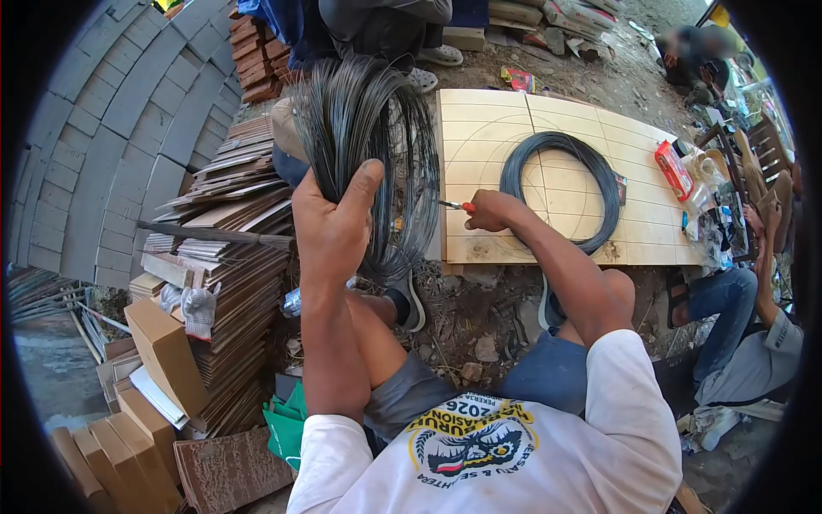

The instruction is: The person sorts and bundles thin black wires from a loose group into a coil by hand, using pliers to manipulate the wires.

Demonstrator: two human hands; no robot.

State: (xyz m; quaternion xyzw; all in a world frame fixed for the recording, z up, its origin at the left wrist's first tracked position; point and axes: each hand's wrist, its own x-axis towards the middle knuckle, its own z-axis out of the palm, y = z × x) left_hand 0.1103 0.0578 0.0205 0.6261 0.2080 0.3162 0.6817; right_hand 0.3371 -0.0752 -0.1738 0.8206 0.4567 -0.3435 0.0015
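My left hand is closed round a thick bundle of dark binding wire, held upright with its loops fanning out to the right. In my right hand are red-handled pliers, their metal jaws pointing left toward the loose strands of the bundle. Beneath my right forearm, a second coil of wire lies flat on a pale, tile-patterned tabletop. Thin loose strands from it curve across the surface.
Stacked thin tiles rise on my left, with a work glove and cardboard boxes beside them. A red packet sits at the table's right end. One person is in front, another at right. Bricks stand behind.
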